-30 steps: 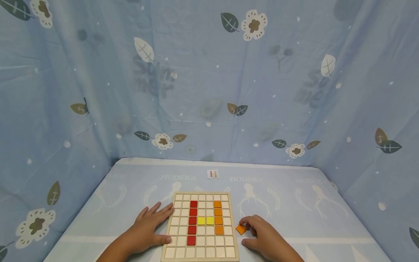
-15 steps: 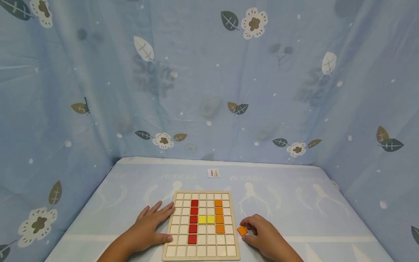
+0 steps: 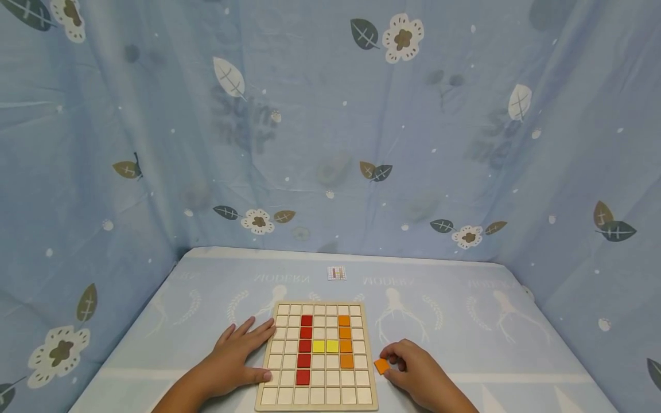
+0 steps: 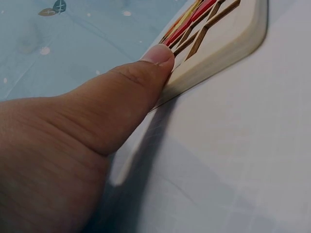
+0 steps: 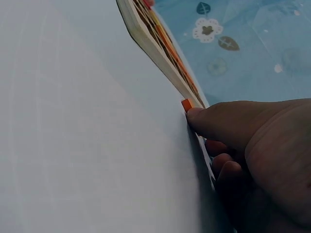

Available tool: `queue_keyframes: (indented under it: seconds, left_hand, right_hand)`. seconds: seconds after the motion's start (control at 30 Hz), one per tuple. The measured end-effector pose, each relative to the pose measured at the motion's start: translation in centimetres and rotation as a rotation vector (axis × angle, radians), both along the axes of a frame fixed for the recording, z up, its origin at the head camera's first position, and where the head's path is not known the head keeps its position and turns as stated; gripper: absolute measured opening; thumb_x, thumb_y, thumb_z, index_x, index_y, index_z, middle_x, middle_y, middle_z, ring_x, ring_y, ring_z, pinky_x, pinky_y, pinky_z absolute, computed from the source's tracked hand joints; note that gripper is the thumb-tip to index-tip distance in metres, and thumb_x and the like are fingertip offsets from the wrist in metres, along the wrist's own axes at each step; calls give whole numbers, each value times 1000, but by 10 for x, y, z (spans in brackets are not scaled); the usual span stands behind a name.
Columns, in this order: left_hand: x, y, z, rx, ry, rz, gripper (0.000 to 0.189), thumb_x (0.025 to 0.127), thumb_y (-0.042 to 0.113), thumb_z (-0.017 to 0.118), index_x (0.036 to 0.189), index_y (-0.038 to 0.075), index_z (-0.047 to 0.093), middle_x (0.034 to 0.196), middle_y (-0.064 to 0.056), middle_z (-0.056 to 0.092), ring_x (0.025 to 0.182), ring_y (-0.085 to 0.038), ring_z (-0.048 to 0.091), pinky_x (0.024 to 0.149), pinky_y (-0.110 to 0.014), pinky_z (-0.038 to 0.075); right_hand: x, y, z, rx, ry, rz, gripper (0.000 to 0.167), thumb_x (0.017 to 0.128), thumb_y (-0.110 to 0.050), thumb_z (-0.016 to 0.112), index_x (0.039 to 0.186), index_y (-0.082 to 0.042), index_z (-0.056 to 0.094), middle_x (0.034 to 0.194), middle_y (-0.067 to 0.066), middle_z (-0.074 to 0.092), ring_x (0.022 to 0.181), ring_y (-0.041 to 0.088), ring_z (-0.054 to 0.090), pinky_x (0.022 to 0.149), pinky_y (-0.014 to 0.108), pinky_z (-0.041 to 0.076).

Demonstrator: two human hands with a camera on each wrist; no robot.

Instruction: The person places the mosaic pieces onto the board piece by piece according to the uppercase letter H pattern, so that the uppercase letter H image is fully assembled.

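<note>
A wooden grid board (image 3: 317, 407) lies on the table in the head view. Red tiles (image 3: 305, 346) form a column in it, orange tiles (image 3: 345, 346) a shorter column on the right, with two yellow tiles (image 3: 325, 346) between them. My left hand (image 3: 232, 361) rests at the board's left edge with fingers spread; in the left wrist view its thumb (image 4: 141, 77) touches the rim. Just right of the board, my right hand (image 3: 413, 370) pinches a loose orange tile (image 3: 381, 366) between thumb and fingers. The right wrist view shows that tile's end (image 5: 186, 104) beyond the thumb.
A small printed card (image 3: 337, 273) with a coloured grid pattern lies behind the board. The pale patterned table (image 3: 516, 350) reaches back to blue flowered curtains (image 3: 330, 115), which also hang on both sides.
My right thumb has come up to the loose orange tile, so thumb and fingers now pinch it. The tile has turned slightly. My left hand stays at the board's edge.
</note>
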State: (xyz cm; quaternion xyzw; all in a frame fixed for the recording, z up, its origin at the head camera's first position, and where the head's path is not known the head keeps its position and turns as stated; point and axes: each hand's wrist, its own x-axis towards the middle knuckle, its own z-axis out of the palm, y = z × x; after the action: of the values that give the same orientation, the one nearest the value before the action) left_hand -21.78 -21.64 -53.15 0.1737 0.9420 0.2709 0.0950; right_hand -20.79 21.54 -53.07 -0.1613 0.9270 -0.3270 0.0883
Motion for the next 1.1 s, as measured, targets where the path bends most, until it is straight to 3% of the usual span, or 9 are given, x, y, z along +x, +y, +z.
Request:
queue_keyframes:
  seconds: [0.3,0.5,0.83,0.97,1.1]
  left_hand:
    - [-1,0,-2,23,-22,-19,102,79,73,74,163,25,41,172,8,29,161,-46,11,121,-71,-4]
    - [-1,-2,-1,12,-15,2,102,77,73,76,162,27,42,171,9,32,161,-44,12,122,-70,-3]
    - [-3,0,-2,8,-13,-4,102,77,72,76,162,27,42,172,11,30,162,-42,12,122,-69,-4]
    - [-2,-1,-1,20,-21,-8,102,77,70,77,162,26,42,172,8,30,161,-45,11,121,-71,-4]
    - [-2,-2,0,21,-26,-13,102,78,70,77,162,26,42,172,7,30,161,-46,10,121,-72,-5]
  right_hand:
    - [0,0,2,-2,-31,-24,18,92,-29,80,108,-28,71,99,-9,58,82,6,50,68,24,42]
    - [0,-3,2,-3,-28,-31,20,90,-29,82,104,-29,68,95,-8,57,82,6,50,68,24,42]
    - [3,-3,1,-117,-65,-62,18,91,-28,82,96,-25,65,80,-8,60,70,7,54,60,24,44]
    - [4,-6,0,-145,-64,-75,17,93,-33,80,93,-24,66,81,-9,63,73,6,56,62,23,47]
    - [4,-9,1,-164,-79,-106,13,93,-28,80,92,-22,69,82,-10,65,74,7,58,63,22,49]
